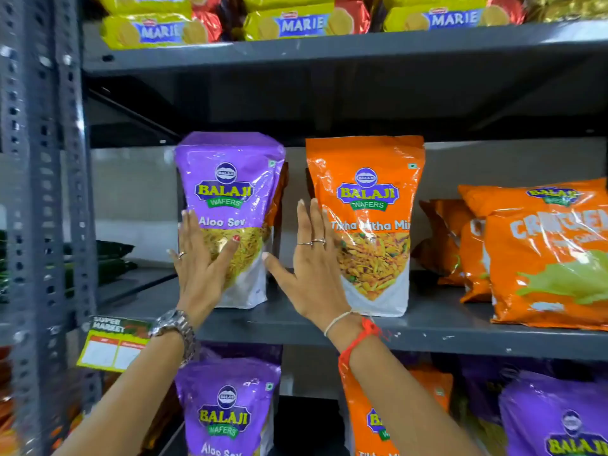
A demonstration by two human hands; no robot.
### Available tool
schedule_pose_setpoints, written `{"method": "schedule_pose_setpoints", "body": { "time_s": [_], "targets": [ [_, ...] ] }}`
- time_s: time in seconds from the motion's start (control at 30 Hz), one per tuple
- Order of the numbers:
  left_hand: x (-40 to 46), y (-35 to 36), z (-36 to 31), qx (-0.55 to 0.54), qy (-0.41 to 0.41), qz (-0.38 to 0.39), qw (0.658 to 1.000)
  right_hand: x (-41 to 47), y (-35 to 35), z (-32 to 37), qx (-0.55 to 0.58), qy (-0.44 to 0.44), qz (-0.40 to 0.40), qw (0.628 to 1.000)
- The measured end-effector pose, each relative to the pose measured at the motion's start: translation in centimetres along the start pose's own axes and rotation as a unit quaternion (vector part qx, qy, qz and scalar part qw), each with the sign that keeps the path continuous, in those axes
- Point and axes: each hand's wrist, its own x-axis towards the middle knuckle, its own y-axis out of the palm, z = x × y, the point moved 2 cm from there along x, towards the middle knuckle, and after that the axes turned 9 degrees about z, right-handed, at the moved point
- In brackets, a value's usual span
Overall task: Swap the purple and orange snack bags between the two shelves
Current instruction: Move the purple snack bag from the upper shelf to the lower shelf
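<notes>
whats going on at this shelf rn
A person is working at a shop rack with both hands flat and open. The left hand presses against the front of the purple Aloo Sev bag, and the right hand rests on the left edge of the orange Tikha Mitha Mix bag. Both bags stand upright, side by side, on the middle shelf. More purple and orange bags stand on the shelf below. Neither bag is lifted.

The lower purple bag [228, 406] at bottom centre and the lower orange bag [371, 426] are cut by the bottom edge. The crunchy-snack bag [546, 258] runs off the right edge. Objects at far left [108, 258] are blurred.
</notes>
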Motion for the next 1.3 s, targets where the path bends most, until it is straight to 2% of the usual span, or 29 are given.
{"method": "schedule_pose_setpoints", "body": {
  "time_s": [0.07, 0.13, 0.33, 0.5, 0.63, 0.7, 0.87, 1.0, 1.3],
  "targets": [
    [0.5, -0.8, 0.4, -0.147, -0.05, -0.014, 0.988, 0.8, 1.5, 0.6, 0.078, 0.028, 0.06, 0.995],
    [0.9, -1.4, 1.2, -0.262, -0.102, -0.002, 0.96, 1.6, 2.9, 1.6, 0.11, 0.047, 0.114, 0.986],
    [1.6, -2.2, 4.8, -0.394, -0.176, 0.096, 0.897, 3.1, 6.7, 2.4, 0.2, 0.129, 0.152, 0.959],
    [0.3, -2.4, 3.4, -0.403, -0.169, 0.146, 0.888, 3.2, 8.6, 2.0, 0.277, 0.173, 0.127, 0.937],
    [-0.6, -3.1, 2.8, -0.419, -0.194, 0.131, 0.877, 3.3, 9.1, 0.9, 0.344, 0.175, 0.121, 0.915],
    [-1.0, -3.3, 2.2, -0.403, -0.19, 0.124, 0.886, 3.0, 8.9, 0.3, 0.381, 0.175, 0.13, 0.899],
    [-3.0, -4.9, -0.3, -0.348, -0.178, 0.057, 0.919, 1.8, 7.5, -0.3, 0.476, 0.192, 0.144, 0.846],
    [-5.2, -6.6, -2.1, -0.32, -0.16, -0.049, 0.933, 0.8, 6.0, 0.7, 0.488, 0.165, 0.166, 0.841],
    [-11.7, -9.7, -4.7, -0.264, -0.08, -0.121, 0.953, -1.8, 4.3, 3.4, 0.52, 0.093, 0.212, 0.822]
  ]
}}
